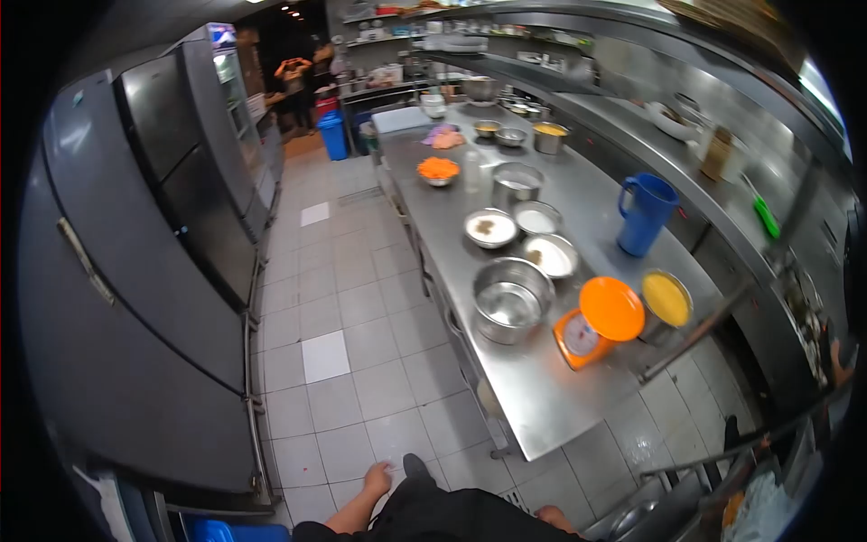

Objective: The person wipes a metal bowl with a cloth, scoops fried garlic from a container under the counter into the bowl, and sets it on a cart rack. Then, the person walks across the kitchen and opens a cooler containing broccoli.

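My left hand point(377, 479) hangs low beside my body above the tiled floor, fingers curled, touching nothing I can see. At the bottom edge, my right hand point(553, 517) shows only in part; its fingers are hidden. Ahead of me stands a steel table point(542, 406). Near its closest end are an empty steel pot point(513, 303), an orange scale point(582, 341) with an orange pan, and a pot of yellow contents point(666, 298). Behind them are bowls with white contents point(490, 228), a blue pitcher point(647, 215) and a bowl of orange pieces point(438, 170).
Grey refrigerators point(135, 298) line the left side. A blue bin point(332, 135) stands farther back, and a person point(294, 81) is in the far doorway. Part of another person's hand point(842, 366) shows at the right edge. Steel shelves point(578, 81) run above the table.
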Tool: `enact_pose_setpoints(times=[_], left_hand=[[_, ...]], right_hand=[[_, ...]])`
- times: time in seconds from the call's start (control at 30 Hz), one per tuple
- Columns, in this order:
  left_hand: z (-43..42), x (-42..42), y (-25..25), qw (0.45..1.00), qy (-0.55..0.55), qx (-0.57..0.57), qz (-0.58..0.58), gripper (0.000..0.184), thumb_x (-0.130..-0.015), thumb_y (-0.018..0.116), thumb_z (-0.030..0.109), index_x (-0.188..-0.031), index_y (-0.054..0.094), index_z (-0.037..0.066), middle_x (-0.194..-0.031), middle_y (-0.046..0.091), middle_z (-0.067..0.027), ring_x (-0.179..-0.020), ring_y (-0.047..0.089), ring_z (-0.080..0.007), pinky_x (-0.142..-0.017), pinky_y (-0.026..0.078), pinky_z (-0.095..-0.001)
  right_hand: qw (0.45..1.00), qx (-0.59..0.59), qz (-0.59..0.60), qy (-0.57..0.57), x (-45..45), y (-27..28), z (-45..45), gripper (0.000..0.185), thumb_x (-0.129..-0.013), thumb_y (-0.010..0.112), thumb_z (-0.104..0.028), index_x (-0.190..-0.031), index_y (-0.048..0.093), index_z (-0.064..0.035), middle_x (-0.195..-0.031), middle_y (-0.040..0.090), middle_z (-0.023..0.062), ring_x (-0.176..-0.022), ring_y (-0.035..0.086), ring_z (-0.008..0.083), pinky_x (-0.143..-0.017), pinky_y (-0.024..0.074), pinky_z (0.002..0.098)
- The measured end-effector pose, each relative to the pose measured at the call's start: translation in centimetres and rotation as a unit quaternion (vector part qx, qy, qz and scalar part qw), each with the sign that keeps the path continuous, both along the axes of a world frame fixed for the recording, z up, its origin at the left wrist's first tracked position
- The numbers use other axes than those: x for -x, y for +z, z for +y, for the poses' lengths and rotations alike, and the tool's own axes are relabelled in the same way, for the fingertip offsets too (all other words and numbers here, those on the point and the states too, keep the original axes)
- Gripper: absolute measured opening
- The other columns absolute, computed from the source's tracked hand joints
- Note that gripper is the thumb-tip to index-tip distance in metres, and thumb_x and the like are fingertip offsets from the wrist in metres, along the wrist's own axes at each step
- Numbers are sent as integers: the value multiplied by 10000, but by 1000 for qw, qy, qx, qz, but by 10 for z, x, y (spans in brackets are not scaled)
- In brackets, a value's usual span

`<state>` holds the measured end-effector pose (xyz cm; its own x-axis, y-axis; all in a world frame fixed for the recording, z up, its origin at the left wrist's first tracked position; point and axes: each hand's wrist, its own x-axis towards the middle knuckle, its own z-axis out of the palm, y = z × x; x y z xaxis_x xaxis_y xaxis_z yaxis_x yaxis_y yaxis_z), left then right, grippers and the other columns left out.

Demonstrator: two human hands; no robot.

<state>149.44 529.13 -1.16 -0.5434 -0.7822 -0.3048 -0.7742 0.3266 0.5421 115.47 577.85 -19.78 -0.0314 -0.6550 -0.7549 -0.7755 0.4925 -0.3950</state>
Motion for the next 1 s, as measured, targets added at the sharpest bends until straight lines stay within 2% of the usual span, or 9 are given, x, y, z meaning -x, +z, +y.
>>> enact_pose_setpoints(times=[0.1, 0.23, 0.3, 0.43, 0.57, 0.63, 0.73, 0.9, 1.0], left_hand=[[-5, -113, -28, 976, 159, -70, -134, 244, -792, 605, 169, -1016, 684, 114, -1050, 687, -147, -1034, 643, -338, -913, 508, -429], [-30, -185, -54, 933, 176, -92, -300, 262, -846, 582, 305, -928, 756, 127, -1016, 716, -125, -995, 662, -340, -872, 524, -434], [-48, -197, -57, 977, 104, -19, -185, 272, -874, 579, 318, -870, 715, 83, -953, 686, -177, -931, 626, -389, -814, 490, -488], [-188, -176, -38, 965, 104, -146, -190, 378, -888, 518, 410, -939, 762, 126, -1000, 717, -141, -974, 664, -350, -869, 518, -456], [-345, -107, -42, 983, 142, -28, -115, 352, -886, 508, 344, -755, 705, 83, -716, 692, -108, -627, 667, -270, -670, 527, -410], [-429, -66, -43, 976, 173, -106, -75, 323, -866, 524, 359, -900, 731, 114, -933, 714, -152, -918, 668, -354, -815, 520, -451], [-520, -16, -21, 980, 177, -92, 21, 246, -833, 545, 282, -853, 712, 103, -885, 718, -141, -869, 678, -335, -791, 524, -432], [-629, 20, -7, 989, 83, -119, -28, 239, -856, 482, 188, -862, 672, 44, -724, 667, -80, -624, 672, -199, -537, 515, -347], [-655, 2, -8, 942, 140, -289, -96, 331, -896, 511, 317, -868, 690, 40, -757, 691, -106, -636, 671, -222, -584, 529, -388]], right_hand=[[918, -14, -189, -348, -1, 60, -81, 371, -810, 627, -379, -1002, 710, -73, -997, 690, 166, -972, 638, 318, -795, 496, 416], [961, -97, -63, -251, -17, 129, -240, 233, -922, 585, -282, -956, 674, -69, -863, 700, 120, -701, 645, 219, -590, 514, 384], [964, -102, -48, -239, -25, 151, -304, 210, -950, 574, -258, -944, 665, -68, -830, 702, 108, -633, 646, 194, -539, 519, 376], [900, -22, -153, -408, -17, 161, -419, 178, -943, 581, -232, -1011, 648, -82, -856, 706, 107, -708, 676, 224, -560, 542, 392], [823, -25, -208, -528, 12, 140, -495, 149, -940, 579, -216, -1007, 644, -99, -825, 698, 94, -708, 685, 239, -557, 544, 390], [827, -48, -224, -513, 30, 152, -529, 141, -928, 592, -199, -1008, 645, -96, -785, 690, 86, -699, 682, 238, -553, 540, 394], [807, -47, -166, -564, 54, 130, -579, 95, -908, 636, -156, -945, 653, -71, -687, 655, 86, -623, 646, 205, -560, 520, 344], [973, 39, 29, -226, 107, 71, -694, 383, -900, 577, -460, -843, 740, -119, -713, 679, 79, -628, 643, 227, -633, 515, 401], [954, 18, -57, -294, 142, 50, -794, 515, -896, 512, -570, -836, 747, -117, -717, 683, 98, -664, 649, 248, -663, 510, 399]])
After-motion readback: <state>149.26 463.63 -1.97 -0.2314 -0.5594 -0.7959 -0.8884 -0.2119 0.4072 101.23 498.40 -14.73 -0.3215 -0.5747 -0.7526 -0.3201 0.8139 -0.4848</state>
